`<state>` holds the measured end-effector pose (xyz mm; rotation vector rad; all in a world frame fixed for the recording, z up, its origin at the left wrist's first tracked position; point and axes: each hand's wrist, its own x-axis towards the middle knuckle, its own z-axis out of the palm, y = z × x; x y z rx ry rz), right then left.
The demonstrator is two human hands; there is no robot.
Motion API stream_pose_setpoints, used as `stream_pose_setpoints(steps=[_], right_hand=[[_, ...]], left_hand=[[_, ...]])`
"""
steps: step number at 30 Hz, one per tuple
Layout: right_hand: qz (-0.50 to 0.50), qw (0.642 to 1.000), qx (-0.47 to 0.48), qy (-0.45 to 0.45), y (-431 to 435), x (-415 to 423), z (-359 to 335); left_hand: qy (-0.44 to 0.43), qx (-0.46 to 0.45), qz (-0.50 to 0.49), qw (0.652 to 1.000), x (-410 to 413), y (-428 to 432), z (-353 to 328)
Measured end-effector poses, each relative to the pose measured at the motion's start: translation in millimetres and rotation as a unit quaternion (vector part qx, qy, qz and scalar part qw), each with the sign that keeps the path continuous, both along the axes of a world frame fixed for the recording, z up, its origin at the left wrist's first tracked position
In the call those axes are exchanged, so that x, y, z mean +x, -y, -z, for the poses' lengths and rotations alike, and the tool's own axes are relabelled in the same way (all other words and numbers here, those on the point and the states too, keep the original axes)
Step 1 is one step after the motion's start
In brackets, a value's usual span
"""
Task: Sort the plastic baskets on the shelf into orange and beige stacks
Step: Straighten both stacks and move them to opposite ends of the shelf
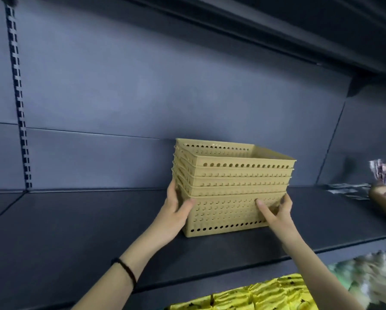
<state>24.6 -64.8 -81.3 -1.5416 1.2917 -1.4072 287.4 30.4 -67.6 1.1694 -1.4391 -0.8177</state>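
Observation:
A stack of several beige perforated plastic baskets (230, 189), nested one in another, stands on the dark shelf (98, 231). My left hand (176, 209) grips the stack's left front corner, thumb on the front wall. My right hand (277, 211) holds the right front corner, fingers spread on the front wall of the bottom basket. No orange basket is clearly in view.
A brownish rounded container (384, 204) with printed packets sits at the right edge of the shelf. Yellow packets (265, 296) and pale goods lie on the shelf below. An upper shelf overhangs at top right. A slotted upright (20, 97) runs down the back panel at left.

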Motion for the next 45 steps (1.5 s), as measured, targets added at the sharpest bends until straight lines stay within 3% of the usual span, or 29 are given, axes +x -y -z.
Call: stream_pose_setpoints(steps=[7, 16, 29, 36, 45], right_hand=[[-0.16, 0.986, -0.023, 0.037, 47.4, -34.6, -15.6], [-0.245, 0.963, -0.074, 0.088, 32.2, 18.2, -39.0], [-0.387, 0.903, -0.087, 0.166, -104.1, 258.3, -66.5], [-0.399, 0.892, -0.074, 0.199, -201.6, 376.9, -64.0], [-0.39, 0.896, -0.02, 0.213, -261.6, 469.3, -37.4]], left_hand=[[0.008, 0.022, -0.01, 1.0, -11.3, 4.6, 0.1], [-0.052, -0.028, -0.1, 0.993, 1.4, -37.2, -7.1], [-0.03, -0.117, -0.373, 0.92, 160.0, -236.4, -27.1], [-0.029, -0.147, -0.487, 0.86, 263.0, -324.0, -27.4], [-0.042, -0.1, -0.53, 0.841, 361.7, -373.8, 2.5]])
